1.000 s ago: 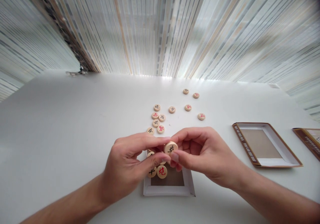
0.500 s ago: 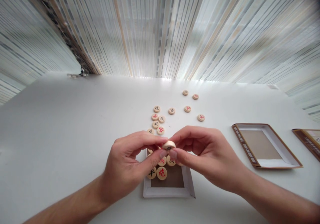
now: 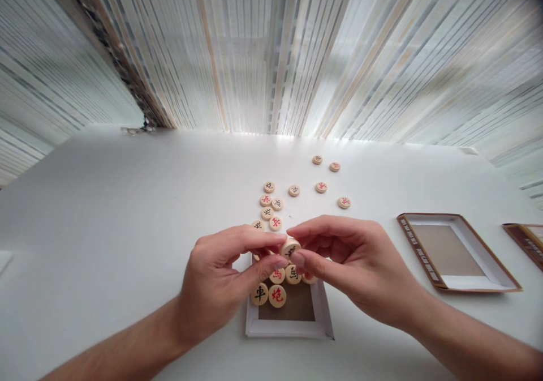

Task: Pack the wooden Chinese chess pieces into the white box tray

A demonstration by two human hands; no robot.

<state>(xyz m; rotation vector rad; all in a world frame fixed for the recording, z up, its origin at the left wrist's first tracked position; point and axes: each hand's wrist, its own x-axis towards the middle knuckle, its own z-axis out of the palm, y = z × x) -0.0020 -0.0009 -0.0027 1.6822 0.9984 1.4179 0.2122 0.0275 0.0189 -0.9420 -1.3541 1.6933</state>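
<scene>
A round wooden piece with a black character (image 3: 290, 250) is pinched between the fingertips of my left hand (image 3: 231, 270) and my right hand (image 3: 348, 256), above a shallow white-walled box (image 3: 291, 329). Inside the box lie several wooden pieces, among them a red-marked piece (image 3: 277, 296) and a black-marked piece (image 3: 259, 294) side by side in front. Behind them sit another red-marked piece (image 3: 277, 274) and a black-marked one (image 3: 293, 274). My hands hide the back part of the box.
Beyond my hands, several loose pieces lie on the white table (image 3: 127, 217), one red-marked (image 3: 344, 202) at their right. A brown-edged open box (image 3: 458, 285) is at the right, with another box (image 3: 526, 245) at the frame's edge. Striped curtains (image 3: 254, 52) hang behind.
The held piece has tilted so that more of its marked face shows. Both hands keep nearly the same pose, and the whole view has shifted slightly.
</scene>
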